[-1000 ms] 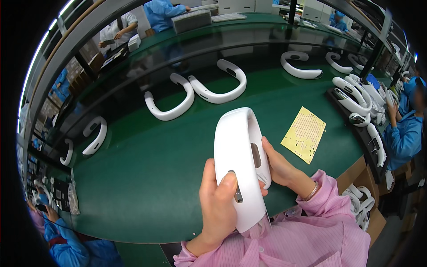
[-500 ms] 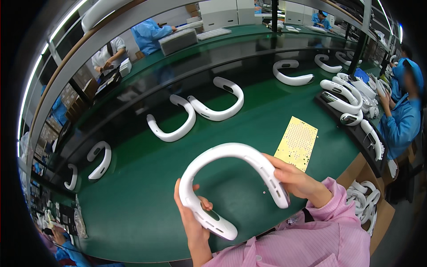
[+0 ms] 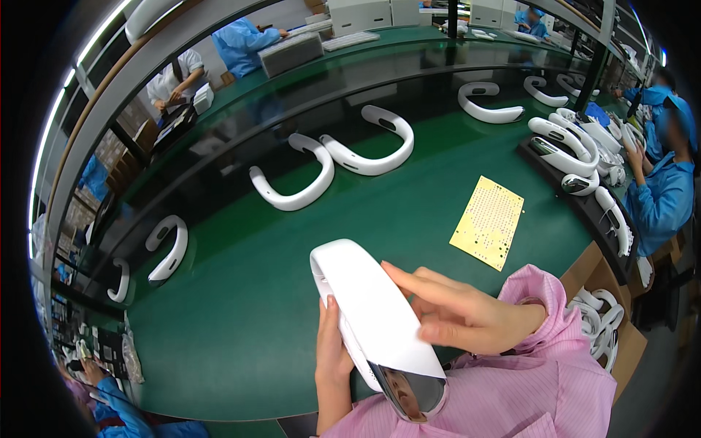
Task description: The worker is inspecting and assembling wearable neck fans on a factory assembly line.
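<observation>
Green work surface spread wide, curved by the lens. Just above its near edge, held up in both hands: a white curved neckband device, seen edge-on, smooth and glossy, broad matte-white band tapering toward a glossy, mirror-like grey end cap nearest the body, a slim dark slot along the left side. Left hand under and beside the device, fingers wrapped round its left edge, thumb up along the band. Right hand laid on the device's right flank, fingers nearly straight and close together, pressed flat against the shell rather than curled. Beyond the device, well apart: two more white neckbands lying open on the green. Right of the device, near: yellow perforated card, flat.
</observation>
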A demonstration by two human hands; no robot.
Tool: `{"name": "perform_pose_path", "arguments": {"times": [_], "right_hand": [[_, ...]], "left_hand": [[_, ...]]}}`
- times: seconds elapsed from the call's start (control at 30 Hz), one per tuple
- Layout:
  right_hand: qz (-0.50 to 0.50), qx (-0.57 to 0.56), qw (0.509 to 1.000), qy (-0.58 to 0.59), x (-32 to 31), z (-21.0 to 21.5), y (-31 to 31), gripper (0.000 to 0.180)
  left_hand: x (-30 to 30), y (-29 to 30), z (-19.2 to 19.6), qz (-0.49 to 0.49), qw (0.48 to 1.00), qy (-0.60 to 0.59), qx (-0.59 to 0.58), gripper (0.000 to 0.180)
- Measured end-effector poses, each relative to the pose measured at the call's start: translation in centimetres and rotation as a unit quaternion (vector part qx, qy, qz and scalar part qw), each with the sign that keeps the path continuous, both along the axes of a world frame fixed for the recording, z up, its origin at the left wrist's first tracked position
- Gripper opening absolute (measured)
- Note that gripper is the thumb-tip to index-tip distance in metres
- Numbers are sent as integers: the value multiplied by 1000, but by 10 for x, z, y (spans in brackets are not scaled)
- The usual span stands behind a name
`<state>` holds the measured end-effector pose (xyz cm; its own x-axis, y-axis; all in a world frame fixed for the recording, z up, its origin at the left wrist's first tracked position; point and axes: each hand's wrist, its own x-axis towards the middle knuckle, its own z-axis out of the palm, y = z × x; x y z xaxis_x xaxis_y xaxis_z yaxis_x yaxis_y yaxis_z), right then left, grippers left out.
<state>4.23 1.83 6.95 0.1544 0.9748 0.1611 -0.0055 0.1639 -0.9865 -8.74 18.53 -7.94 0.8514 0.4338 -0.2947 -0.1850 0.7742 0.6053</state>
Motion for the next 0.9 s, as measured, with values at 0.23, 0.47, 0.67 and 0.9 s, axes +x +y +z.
{"name": "perform_pose_path", "arguments": {"times": [0.23,0.47,0.67,0.9], "right_hand": [[-214,150,813,-520,37,5,24,35],[-303,56,951,-4,53,-30,10,36],[-252,60,966,-1,53,-27,10,37],[-95,-124,931,329,50,-27,29,51]], "left_hand": [[-16,-11,49,-100,993,19,52,70],[-36,14,76,-73,931,-103,341,86],[-34,10,90,66,875,-24,480,68],[-17,15,86,120,979,-14,162,61]]}}
